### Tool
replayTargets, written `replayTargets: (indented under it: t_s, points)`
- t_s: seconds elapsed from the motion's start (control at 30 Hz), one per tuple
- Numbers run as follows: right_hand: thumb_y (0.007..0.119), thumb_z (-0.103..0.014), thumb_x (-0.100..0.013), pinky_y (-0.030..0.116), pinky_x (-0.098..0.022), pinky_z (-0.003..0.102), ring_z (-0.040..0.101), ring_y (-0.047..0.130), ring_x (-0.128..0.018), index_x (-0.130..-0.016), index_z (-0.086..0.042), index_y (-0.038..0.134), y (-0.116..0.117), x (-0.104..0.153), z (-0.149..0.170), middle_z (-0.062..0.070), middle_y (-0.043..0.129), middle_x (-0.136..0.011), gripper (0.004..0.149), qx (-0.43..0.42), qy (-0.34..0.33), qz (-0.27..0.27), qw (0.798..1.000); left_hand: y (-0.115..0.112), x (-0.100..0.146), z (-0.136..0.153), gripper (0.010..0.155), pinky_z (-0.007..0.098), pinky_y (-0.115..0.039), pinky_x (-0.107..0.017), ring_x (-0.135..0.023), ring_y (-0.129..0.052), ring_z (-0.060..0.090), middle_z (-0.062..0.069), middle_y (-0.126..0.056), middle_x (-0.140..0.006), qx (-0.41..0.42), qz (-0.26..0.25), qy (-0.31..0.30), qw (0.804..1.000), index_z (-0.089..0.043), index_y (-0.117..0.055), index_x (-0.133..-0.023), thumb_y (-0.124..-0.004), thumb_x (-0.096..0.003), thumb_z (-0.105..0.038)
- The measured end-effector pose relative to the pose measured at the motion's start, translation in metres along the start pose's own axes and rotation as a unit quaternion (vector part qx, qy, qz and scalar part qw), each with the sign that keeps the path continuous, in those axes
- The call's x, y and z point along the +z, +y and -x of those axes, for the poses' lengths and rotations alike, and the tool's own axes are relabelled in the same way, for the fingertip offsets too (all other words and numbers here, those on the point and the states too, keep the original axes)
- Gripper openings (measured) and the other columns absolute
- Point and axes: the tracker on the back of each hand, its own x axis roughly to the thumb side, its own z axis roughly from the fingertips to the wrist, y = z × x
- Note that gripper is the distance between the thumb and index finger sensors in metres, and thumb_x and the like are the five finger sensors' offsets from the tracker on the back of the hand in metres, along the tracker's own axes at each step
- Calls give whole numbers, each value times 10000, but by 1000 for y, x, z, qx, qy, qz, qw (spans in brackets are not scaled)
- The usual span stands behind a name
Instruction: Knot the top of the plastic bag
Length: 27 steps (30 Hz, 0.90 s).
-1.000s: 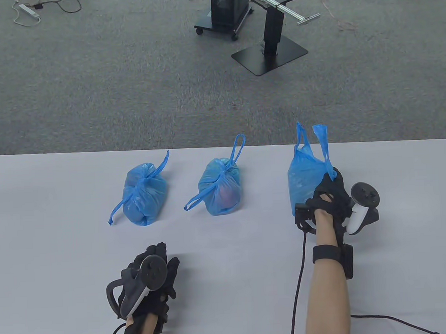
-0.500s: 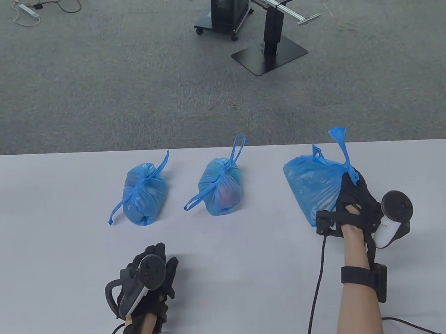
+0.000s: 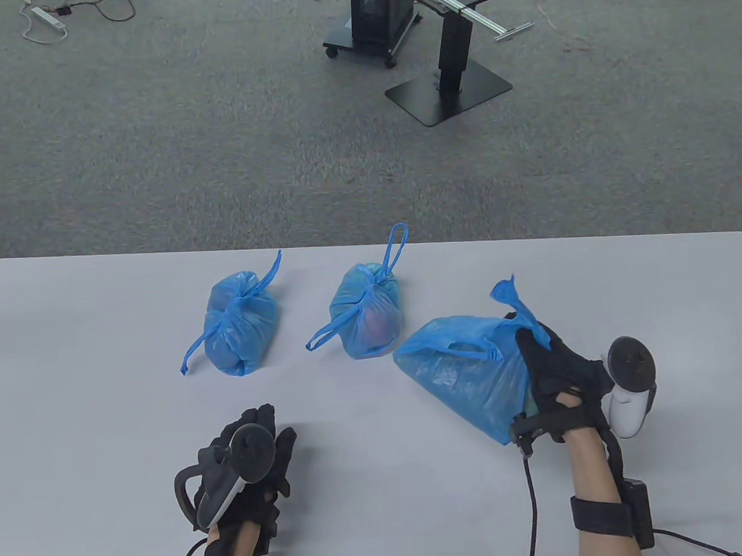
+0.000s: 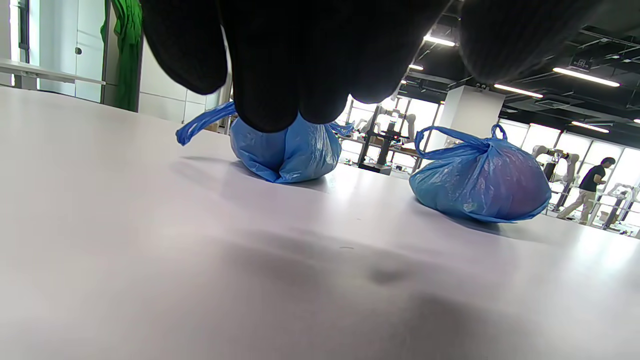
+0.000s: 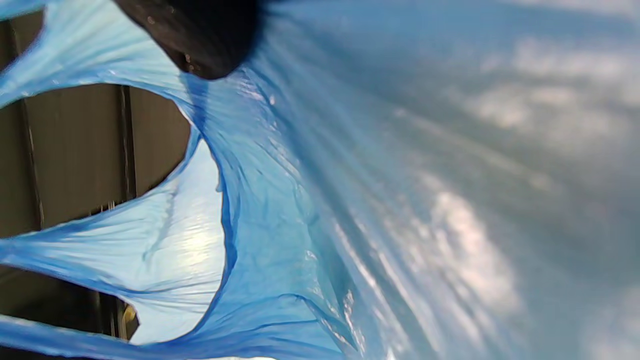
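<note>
In the table view, the untied translucent blue plastic bag (image 3: 469,378) lies slumped on its side on the pale grey desk (image 3: 105,428), just to the near right of the middle knotted blue bag (image 3: 367,318), with a second knotted blue bag (image 3: 240,325) further left of that one. The right hand (image 3: 559,367) has its fingers curled round one twisted handle strip (image 3: 522,310) at the untied bag's right end, the strip's tip poking up past the knuckles; the other handle loop (image 3: 471,350) lies loose on the bag's upper side. The left hand (image 3: 251,477) rests flat on the desk, well to the near left of the untied bag, fingers relaxed and holding nothing. In the left wrist view, those fingers (image 4: 280,60) hang just over the desk, both knotted bags beyond them. In the right wrist view, one dark fingertip (image 5: 200,40) presses into stretched blue film, with a handle opening (image 5: 165,225) beside it. To do this step well, the bag probably wants setting steady near the left hand, which should take the loose loop so both handles can be crossed and drawn tight close to the contents without tearing the thin film.
</note>
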Motion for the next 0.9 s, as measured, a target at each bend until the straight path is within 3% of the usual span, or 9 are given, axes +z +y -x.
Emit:
replayTargets:
  t_s: [0.2, 0.5, 0.7, 0.9]
  points:
    - [707, -431, -509, 643, -713, 536, 325, 878, -845, -945, -194, 751, 56, -1, 17, 59, 932, -883, 498, -8, 24, -124, 992, 0, -1, 5, 667, 537, -712, -713, -966, -881, 282, -32, -782, -1075, 1, 0, 9, 1000, -300, -723, -1062, -714, -487, -638]
    - [707, -440, -499, 643, -712, 536, 319, 888, -837, -934, -205, 768, 126, 5, 46, 51, 945, -869, 498, 32, 50, -225, 972, -1, -2, 10, 660, 537, -712, -713, -966, -879, 283, -32, -783, -1074, 4, 3, 19, 1000, -301, -724, -1060, -709, -489, -631]
    - [716, -448, -493, 578, -741, 560, 316, 864, -856, -930, -238, 789, 144, 3, 60, 34, 947, -865, 490, 37, 73, -267, 960, 0, -2, 9, 662, 538, -711, -712, -966, -879, 284, -32, -783, -1074, 1, 2, 18, 1000, -299, -723, -1061, -711, -490, -632]
    - [750, -477, -479, 447, -769, 613, 356, 718, -958, -932, -286, 808, 144, 1, 61, 26, 908, -891, 496, 79, 88, -278, 953, -1, -2, 6, 664, 536, -709, -716, -969, -878, 280, -34, -779, -1076, -2, 5, 11, 1000, -301, -720, -1063, -709, -489, -636]
